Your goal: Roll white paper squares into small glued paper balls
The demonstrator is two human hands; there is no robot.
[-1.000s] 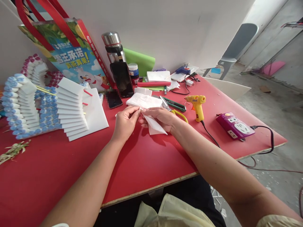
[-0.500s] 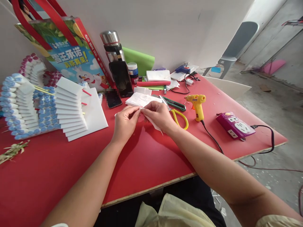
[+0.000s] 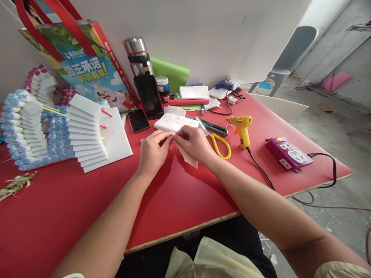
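Our left hand (image 3: 153,152) and right hand (image 3: 194,142) meet, pinching the white sheet (image 3: 188,158), its long axis slanting rightward, towards us!

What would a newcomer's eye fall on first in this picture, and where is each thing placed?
First, probably, the left hand and right hand, fingertips together over the red table, with a white sheet hanging below the right fingers. The colourful bag with red handles stands out at the back left. To the right of the hands, the yellow glue gun and the purple power strip also catch the eye.
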